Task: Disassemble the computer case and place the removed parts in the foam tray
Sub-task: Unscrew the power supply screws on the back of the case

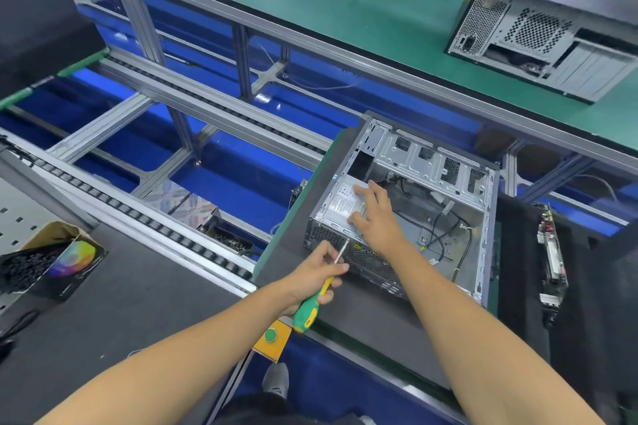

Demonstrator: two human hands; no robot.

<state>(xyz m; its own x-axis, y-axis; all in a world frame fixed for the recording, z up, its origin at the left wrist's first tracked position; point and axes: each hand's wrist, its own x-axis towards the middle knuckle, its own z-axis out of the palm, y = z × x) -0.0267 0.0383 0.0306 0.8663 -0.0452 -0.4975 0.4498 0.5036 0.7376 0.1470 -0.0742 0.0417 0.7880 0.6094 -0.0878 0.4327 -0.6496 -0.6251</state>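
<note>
Head view: the left hand (316, 269) grips a screwdriver (321, 290), tip hidden at the case (400, 214) (centre right, open side up), shaft pointing far-right; the right hand (374, 214) rests flat-fingered inside.

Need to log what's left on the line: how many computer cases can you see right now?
2. One open computer case lies in front of the person, under both hands. A second case sits on the green bench at the far right, partly cut off by the frame. Others may be out of view.
</note>
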